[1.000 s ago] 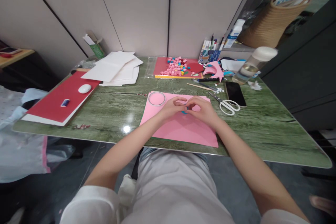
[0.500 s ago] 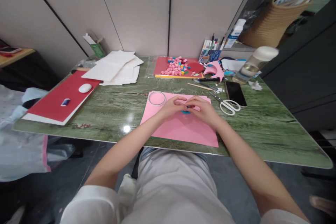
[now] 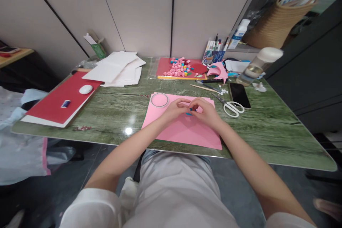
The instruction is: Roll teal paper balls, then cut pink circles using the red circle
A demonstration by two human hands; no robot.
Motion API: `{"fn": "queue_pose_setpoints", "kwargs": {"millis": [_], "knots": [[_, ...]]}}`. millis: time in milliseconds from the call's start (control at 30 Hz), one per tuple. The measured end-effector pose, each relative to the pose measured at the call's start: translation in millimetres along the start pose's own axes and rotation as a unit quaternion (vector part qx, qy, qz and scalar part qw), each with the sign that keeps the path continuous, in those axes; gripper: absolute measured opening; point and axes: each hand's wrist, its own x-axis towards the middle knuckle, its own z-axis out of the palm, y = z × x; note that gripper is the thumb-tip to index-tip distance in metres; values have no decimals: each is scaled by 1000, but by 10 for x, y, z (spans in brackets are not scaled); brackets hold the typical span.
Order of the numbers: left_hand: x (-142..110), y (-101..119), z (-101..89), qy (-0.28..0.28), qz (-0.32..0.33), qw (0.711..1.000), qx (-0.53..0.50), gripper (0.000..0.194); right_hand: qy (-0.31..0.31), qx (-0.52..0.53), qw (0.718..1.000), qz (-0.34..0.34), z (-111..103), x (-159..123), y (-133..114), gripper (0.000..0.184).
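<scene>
A small blue piece (image 3: 189, 113) is over the middle of the pink paper (image 3: 187, 131), pinched between the fingertips of the left hand (image 3: 176, 109) and the right hand (image 3: 203, 109); its exact shape is mostly hidden. A clear ring (image 3: 159, 100) lies at the paper's far left corner. Off its right edge are white-handled scissors (image 3: 233, 109), with a black phone (image 3: 239, 95) just beyond, on the green table (image 3: 272, 131).

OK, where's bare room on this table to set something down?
Green tabletop lies bare between the red sheet and pink paper, and right of that paper, nearer you than the white-handled scissors. The far edge by the white-capped bottle is crowded.
</scene>
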Motion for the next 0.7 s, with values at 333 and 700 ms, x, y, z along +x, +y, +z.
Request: {"fn": "queue_pose_setpoints", "kwargs": {"millis": [333, 700], "knots": [[-32, 104, -27, -12, -31, 995, 93, 37, -57, 40, 997, -30, -42, -5, 56, 18], [-25, 102, -20, -5, -8, 994, 113, 30, -36, 25, 999, -11, -3, -9, 75, 17]]}}
